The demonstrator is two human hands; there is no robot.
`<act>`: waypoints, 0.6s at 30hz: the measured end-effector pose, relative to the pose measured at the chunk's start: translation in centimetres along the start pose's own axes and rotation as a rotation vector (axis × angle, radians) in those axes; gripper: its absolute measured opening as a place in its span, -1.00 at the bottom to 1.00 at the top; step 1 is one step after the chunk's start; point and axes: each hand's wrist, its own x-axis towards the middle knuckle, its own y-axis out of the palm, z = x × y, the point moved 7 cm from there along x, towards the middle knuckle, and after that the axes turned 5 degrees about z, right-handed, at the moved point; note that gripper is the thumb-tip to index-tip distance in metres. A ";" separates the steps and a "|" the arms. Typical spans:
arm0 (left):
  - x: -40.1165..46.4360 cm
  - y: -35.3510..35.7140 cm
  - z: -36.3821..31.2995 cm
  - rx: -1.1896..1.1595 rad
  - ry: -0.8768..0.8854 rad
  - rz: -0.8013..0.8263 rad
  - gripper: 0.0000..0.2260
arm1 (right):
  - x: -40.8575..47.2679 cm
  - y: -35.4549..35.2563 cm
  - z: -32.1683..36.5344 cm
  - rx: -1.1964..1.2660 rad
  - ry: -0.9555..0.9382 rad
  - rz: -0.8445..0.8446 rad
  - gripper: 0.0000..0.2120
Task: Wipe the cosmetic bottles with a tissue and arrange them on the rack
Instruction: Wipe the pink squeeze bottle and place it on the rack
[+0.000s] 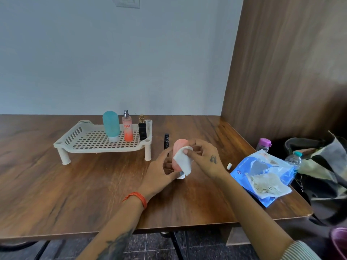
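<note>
Centre frame: I see the left hand (163, 172) gripping a pink bottle (179, 158) low on the surface (75, 188); the right hand (203, 156) pinches a tissue (183, 161) against it. Upper left: rack (90, 141) holding three bottles.

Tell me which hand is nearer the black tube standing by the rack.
Left. The left hand sits just below the black tube; the right hand is farther right, beyond the pink bottle.

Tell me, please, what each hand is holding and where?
Left hand grips the pink rounded plastic bottle near its white-capped lower end; right hand pinches a white tissue against its side.
</note>
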 end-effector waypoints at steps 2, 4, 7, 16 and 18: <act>0.1 -0.1 0.2 -0.039 -0.016 -0.011 -0.32 | -0.7 -1.2 -1.0 0.106 0.094 -0.290 -0.85; 0.3 -0.1 0.5 -0.045 -0.029 -0.016 -0.32 | -1.9 -2.6 -1.0 0.134 0.193 -0.544 -0.88; 0.4 -0.2 0.8 -0.055 -0.035 -0.020 -0.33 | -2.2 -2.4 1.2 -0.054 -0.113 -0.556 -0.92; 0.3 0.1 0.4 -0.086 -0.022 0.000 -0.46 | -3.2 1.9 2.1 -0.372 -0.529 -0.260 -0.80; 0.4 0.2 0.6 -0.069 -0.028 0.013 -0.43 | -2.7 1.0 1.2 -0.337 -0.425 -0.310 -0.78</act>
